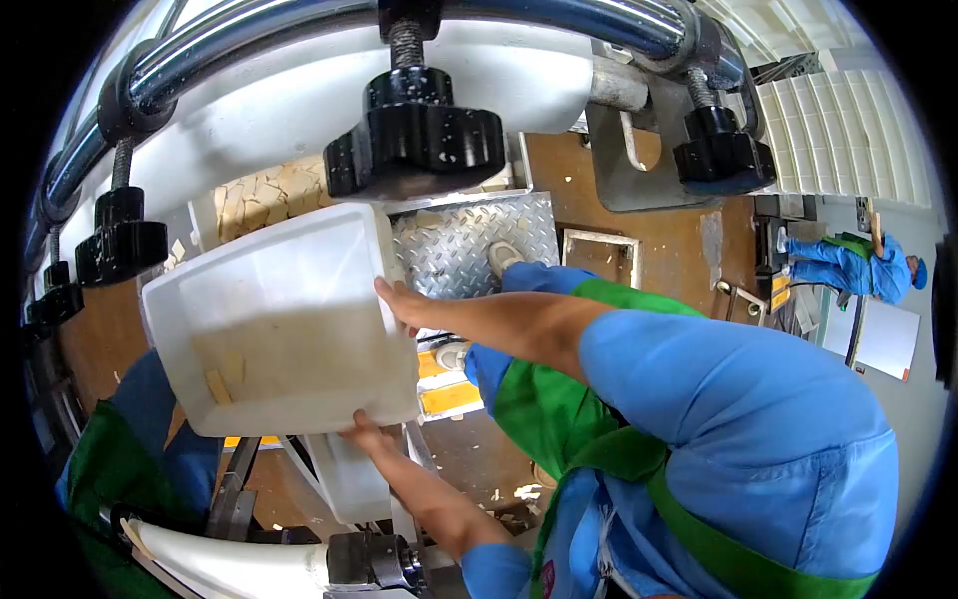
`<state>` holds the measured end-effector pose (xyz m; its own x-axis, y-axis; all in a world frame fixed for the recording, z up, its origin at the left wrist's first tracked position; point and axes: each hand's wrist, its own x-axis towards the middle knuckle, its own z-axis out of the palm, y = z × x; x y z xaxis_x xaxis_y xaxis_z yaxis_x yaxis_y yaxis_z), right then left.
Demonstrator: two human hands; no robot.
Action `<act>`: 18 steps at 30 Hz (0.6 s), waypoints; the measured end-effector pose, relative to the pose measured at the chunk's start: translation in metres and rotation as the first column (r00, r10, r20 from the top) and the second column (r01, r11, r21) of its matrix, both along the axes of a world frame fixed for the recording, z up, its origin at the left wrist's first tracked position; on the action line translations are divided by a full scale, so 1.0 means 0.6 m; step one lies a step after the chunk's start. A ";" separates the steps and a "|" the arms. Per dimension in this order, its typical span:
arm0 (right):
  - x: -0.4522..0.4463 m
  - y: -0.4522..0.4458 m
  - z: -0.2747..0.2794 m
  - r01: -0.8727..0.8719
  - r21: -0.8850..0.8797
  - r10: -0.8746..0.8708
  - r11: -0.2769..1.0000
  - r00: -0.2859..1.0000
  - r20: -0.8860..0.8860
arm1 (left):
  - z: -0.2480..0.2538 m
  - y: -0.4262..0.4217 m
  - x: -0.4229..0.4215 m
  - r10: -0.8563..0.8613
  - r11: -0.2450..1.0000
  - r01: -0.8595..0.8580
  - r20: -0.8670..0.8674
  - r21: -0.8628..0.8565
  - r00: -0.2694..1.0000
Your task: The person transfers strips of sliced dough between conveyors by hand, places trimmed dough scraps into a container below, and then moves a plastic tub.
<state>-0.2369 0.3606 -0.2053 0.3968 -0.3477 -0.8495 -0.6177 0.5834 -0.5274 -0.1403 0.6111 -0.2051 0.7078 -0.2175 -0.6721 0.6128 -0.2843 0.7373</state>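
Observation:
A white plastic bin hangs tilted in front of me, held at its near rim by both hands. A couple of thin off-white pieces lie inside it. My right hand is closed on the side rim, its fingers partly hidden behind the wall. My left hand grips the lower rim near the corner, with most of its fingers under the bin. Beneath the bin, a second white container shows in part.
Above the bin runs a metal bar with black knobs. A container of off-white pieces sits behind the bin. My feet are near a diamond-plate step. One person's apron shows at lower left; another person stands far right.

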 end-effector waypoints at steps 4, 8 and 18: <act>0.014 -0.011 -0.018 0.038 0.047 -0.035 0.998 0.998 -0.047 | -0.043 -0.007 0.002 0.112 0.993 -0.114 -0.069 -0.030 0.991; 0.002 -0.022 -0.049 0.039 0.201 -0.042 0.979 0.999 0.012 | 0.006 -0.052 -0.023 0.049 0.998 -0.049 -0.003 0.026 0.999; -0.010 -0.035 -0.043 0.037 0.297 -0.034 0.954 0.999 -0.014 | -0.095 -0.010 -0.020 -0.033 0.992 0.028 -0.039 -0.120 0.999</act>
